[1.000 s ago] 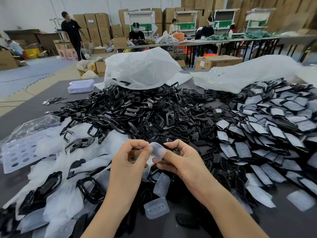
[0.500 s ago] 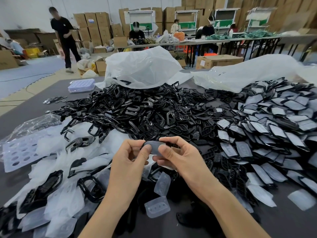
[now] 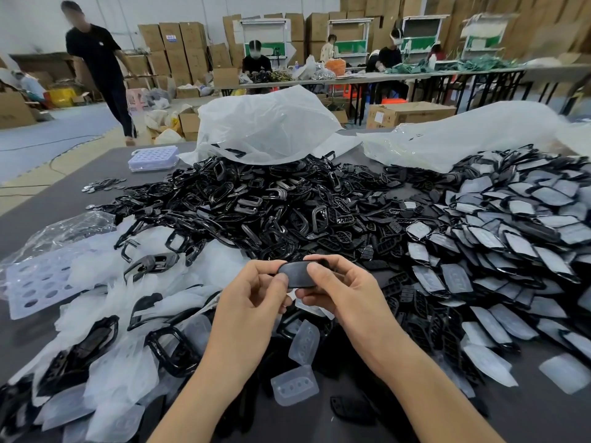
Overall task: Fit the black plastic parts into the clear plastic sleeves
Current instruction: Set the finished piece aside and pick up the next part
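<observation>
Clutter is the main hazard. Far left, a heap of loose clear soft-plastic sleeves (image 3: 105, 282) spreads over the dark grey surface (image 3: 48, 203), tangled with glossy black loop-shaped plastic frames (image 3: 166, 350); a sleeve drawn from there could drag a frame or a second sleeve along. Next, the left hand (image 3: 252, 302) pinches with thumb and curled fingers (image 3: 265, 266) the left end of a black oval plastic part (image 3: 295, 274), held in the air over the near middle of the surface, between both hands. Its dull greyish sheen suggests a clear sleeve is already over it, though how fully it is seated cannot be told — a part pushed in crooked may bunch the thin film or split it at the mouth. The right hand (image 3: 345, 292) grips the other end, thumb on top, fingers curled beneath; squeezed too hard, the slick piece could shoot into the pile of black plastic parts (image 3: 271, 203) behind and be lost among look-alikes. Just below the hands lie two spare moulded clear sleeves (image 3: 295, 383), easy to sweep aside with a wrist. Far right, the heap of sleeved black parts (image 3: 511, 244) lies loosely overlapped — a careless toss could set pieces sliding
</observation>
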Demonstrator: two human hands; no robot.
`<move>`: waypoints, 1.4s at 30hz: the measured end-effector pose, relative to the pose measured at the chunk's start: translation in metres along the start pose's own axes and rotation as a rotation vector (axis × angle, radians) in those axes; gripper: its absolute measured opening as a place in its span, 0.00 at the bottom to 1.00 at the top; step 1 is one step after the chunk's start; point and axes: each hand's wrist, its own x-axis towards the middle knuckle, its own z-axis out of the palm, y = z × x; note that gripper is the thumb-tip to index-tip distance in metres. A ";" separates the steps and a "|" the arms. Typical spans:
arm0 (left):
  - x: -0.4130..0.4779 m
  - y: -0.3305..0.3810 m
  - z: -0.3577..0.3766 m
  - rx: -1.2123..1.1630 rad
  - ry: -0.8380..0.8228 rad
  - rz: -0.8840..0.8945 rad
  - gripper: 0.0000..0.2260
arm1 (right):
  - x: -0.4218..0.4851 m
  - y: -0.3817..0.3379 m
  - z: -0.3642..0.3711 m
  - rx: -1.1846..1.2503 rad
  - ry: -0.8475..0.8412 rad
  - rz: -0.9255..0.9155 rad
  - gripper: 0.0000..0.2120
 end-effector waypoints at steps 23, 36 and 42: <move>-0.006 -0.007 0.001 0.400 -0.081 0.331 0.13 | -0.001 -0.001 -0.004 -0.077 -0.128 0.106 0.07; -0.022 -0.001 0.012 0.770 -0.319 0.544 0.17 | 0.004 0.001 -0.008 0.037 0.152 0.039 0.16; -0.023 -0.003 0.011 0.699 -0.292 0.497 0.17 | 0.006 0.001 -0.007 0.066 0.153 0.045 0.16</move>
